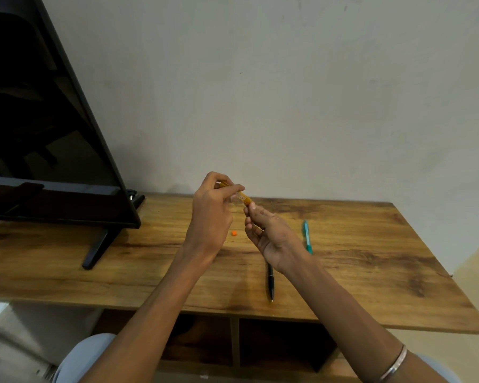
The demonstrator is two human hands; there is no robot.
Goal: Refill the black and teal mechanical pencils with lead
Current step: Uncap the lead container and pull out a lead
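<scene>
My left hand grips a thin orange lead tube above the wooden table, fingers wrapped around its far end. My right hand pinches the tube's near end with thumb and fingertips. A small orange cap lies on the table below my hands. The black mechanical pencil lies on the table under my right wrist, tip toward me, its upper part hidden. The teal mechanical pencil lies to the right of my right hand.
A black TV screen stands at the left on a leg that reaches onto the table. A plain wall rises behind. Open shelf compartments sit under the tabletop. My knees show at the bottom.
</scene>
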